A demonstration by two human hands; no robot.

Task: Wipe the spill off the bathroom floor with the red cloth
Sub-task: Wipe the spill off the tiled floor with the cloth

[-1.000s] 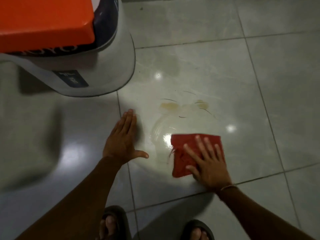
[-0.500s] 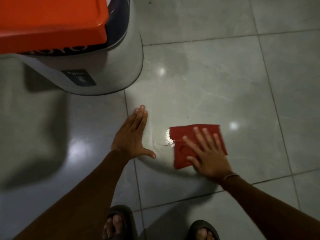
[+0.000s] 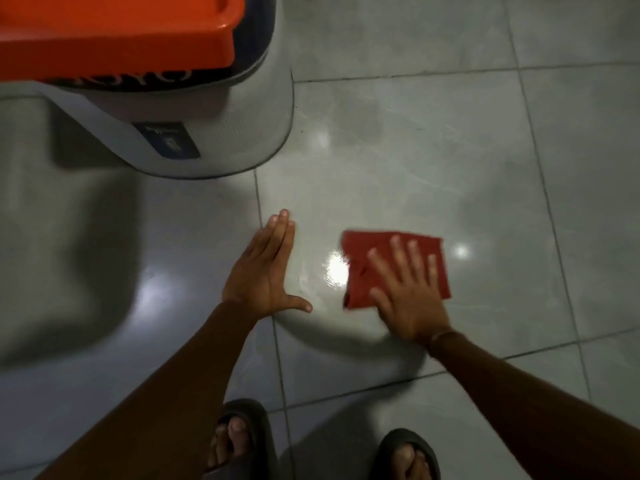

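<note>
red cloth (image 3: 367, 271) slid right, spill streaks gone

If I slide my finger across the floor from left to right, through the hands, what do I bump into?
Left hand flat on the floor tiles → shiny wet patch → red cloth → right hand pressing on the cloth.

A pale plastic bucket (image 3: 221, 140) stands on the grey tiled floor at upper left, with a dark label on its side and an orange lid (image 3: 114, 32) on top. Two dark sandals (image 3: 256, 424) show at the bottom edge, toes visible.
</note>
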